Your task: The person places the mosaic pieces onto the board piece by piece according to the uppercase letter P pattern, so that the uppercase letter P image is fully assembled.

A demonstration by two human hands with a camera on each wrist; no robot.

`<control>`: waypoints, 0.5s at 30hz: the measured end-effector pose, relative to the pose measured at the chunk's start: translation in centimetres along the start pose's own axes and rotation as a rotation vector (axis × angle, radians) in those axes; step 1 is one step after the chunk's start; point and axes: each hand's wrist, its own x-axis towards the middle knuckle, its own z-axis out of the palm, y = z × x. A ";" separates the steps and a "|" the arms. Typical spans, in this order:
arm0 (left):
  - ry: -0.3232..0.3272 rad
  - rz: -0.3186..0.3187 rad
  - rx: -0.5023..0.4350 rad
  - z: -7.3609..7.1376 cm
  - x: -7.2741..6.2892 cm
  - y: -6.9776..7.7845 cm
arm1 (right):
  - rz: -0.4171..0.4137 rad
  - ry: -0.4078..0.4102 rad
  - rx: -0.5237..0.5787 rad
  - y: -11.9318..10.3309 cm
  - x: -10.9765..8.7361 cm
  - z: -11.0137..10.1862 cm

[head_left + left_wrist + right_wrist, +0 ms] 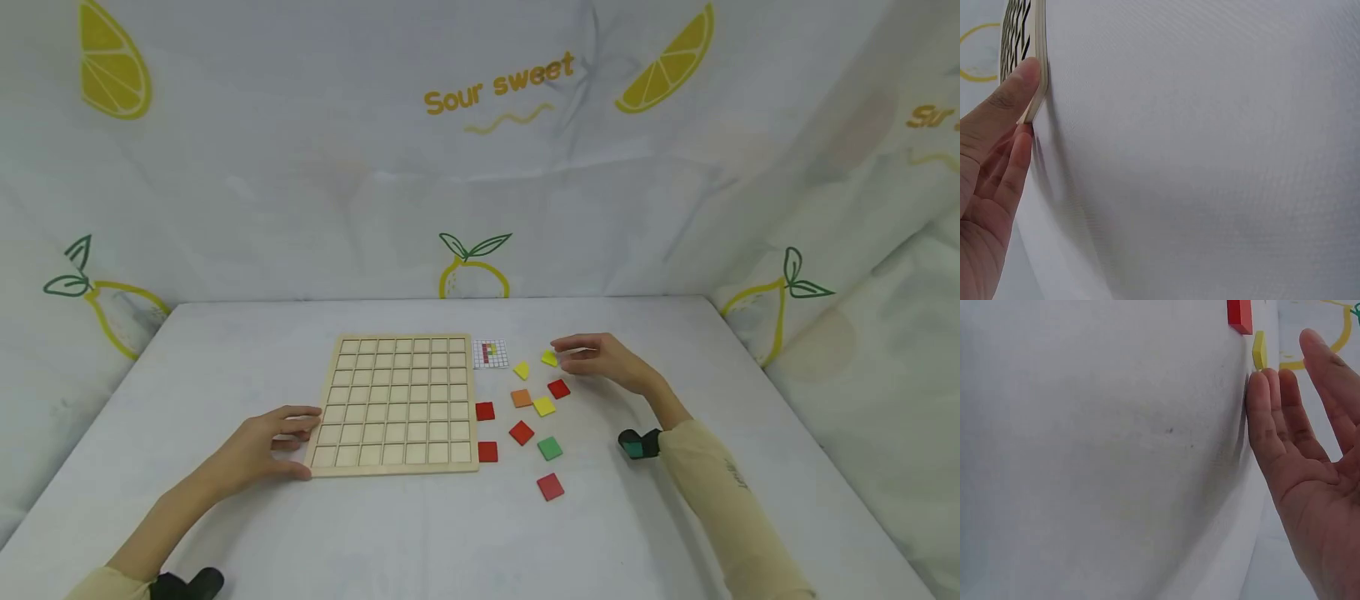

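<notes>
A pale wooden grid board [393, 404] lies flat on the white table, its squares bare. My left hand [273, 442] holds the board's near left corner, with thumb and fingers around the edge; in the left wrist view the thumb [1022, 78] presses the board's rim [1041, 56]. Over on the right, my right hand [603, 360] reaches out with fingers extended and thumb apart. Its fingertips are right at a small yellow tile [550, 358], which the right wrist view shows just beyond the fingers [1260, 406]. A red tile [1239, 315] lies near it there.
Right of the board lie several loose tiles: a yellow one [522, 370], an orange one [521, 398], a yellow square [544, 406], a green one [550, 448] and several red ones [551, 487]. A printed pattern card [491, 354] sits by the board's far right corner.
</notes>
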 end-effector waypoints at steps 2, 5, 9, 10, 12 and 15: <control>0.002 -0.020 0.004 0.0 0.0 0.1 | 0.024 -0.009 0.006 0.2 0.4 0.0; 0.004 -0.035 0.023 0.1 0.1 0.2 | 0.040 -0.020 -0.005 0.5 1.0 0.0; 0.001 -0.033 0.022 0.1 0.2 0.2 | 0.036 -0.007 -0.026 0.6 1.7 -0.2; 0.001 -0.032 0.013 0.1 0.2 0.2 | 0.031 -0.001 -0.035 0.6 1.8 -0.2; 0.000 -0.036 -0.001 0.0 0.2 0.3 | 0.027 0.009 -0.051 0.5 2.1 -0.2; -0.006 -0.050 -0.019 0.0 0.2 0.3 | 0.040 0.025 -0.091 0.3 2.7 -0.1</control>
